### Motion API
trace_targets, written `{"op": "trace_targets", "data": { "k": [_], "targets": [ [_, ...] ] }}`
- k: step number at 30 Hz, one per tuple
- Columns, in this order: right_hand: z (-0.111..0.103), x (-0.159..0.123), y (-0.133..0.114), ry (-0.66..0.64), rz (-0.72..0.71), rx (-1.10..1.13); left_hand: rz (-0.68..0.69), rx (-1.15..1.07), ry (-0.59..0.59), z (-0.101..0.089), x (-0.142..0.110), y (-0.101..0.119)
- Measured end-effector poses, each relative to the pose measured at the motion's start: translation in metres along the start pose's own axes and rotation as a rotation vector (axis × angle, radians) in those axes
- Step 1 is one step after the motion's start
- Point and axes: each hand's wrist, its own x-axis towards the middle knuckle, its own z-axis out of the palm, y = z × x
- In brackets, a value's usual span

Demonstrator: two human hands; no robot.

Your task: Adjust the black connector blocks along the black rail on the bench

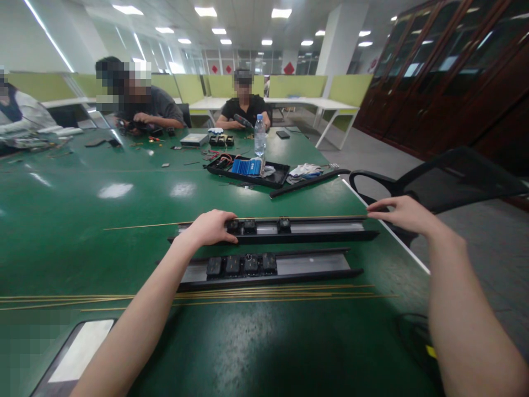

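Silver-floored black channel (326,227): lying crosswise on table (103,264), opening upward, carrying black blocks (249,225). Thin brass rod (142,226): running along far rim, extending past left end.

The left hand (212,227) covers the left part of a long black trough with a grey floor (326,227); a thin brass-coloured rod (140,226) passes out of sight behind it. Whether the right hand (403,214) pinches the rod's end is too small to tell. The left forearm (140,309) hides most of the left end of a nearer, matching black trough (312,263). A flat dark panel with a white rectangle (85,344) is cut by the bottom edge. A black cable with a yellow tag (431,351) is blurred.
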Motion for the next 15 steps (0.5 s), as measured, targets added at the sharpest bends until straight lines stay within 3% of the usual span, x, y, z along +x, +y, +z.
{"op": "trace_targets", "data": {
  "k": [15],
  "targets": [
    [0.006,0.000,-0.021,0.010,-0.043,-0.039,-0.014,0.005,-0.012,0.000,-0.003,0.004]
  ]
}}
